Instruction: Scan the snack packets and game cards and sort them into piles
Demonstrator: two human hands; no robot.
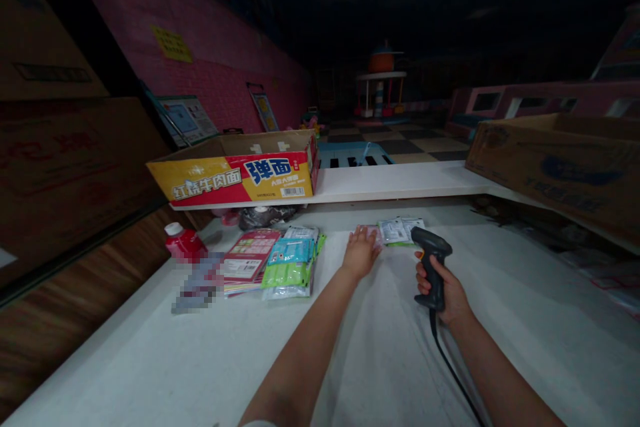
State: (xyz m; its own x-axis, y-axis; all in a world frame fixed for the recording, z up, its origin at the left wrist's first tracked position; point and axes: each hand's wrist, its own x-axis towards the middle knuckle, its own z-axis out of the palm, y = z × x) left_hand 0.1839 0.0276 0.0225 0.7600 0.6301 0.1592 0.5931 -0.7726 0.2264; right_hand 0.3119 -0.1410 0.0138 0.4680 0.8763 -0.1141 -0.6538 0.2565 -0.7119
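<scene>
The white table (150,360) spreads before you; the shelf (400,181) along its back carries a yellow-and-red box (235,177). Your right hand (454,297) is wrapped around a black scanner (437,270). Beyond it lie pale packets (395,230); just beside them, your left hand (360,255), gripping nothing, lies flat over a small pink packet (378,236).

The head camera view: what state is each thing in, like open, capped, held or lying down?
Left hand: open, palm down, fingers at the pink packet.
Right hand: closed around the scanner's handle.
Scanner: held up, cable attached; whether it is on, I cannot tell.
Red bottle: capped.
Blue-and-green packets: lying in a pile.
Yellow-and-red box: open-topped.
Brown carton on the right: open-topped.
</scene>
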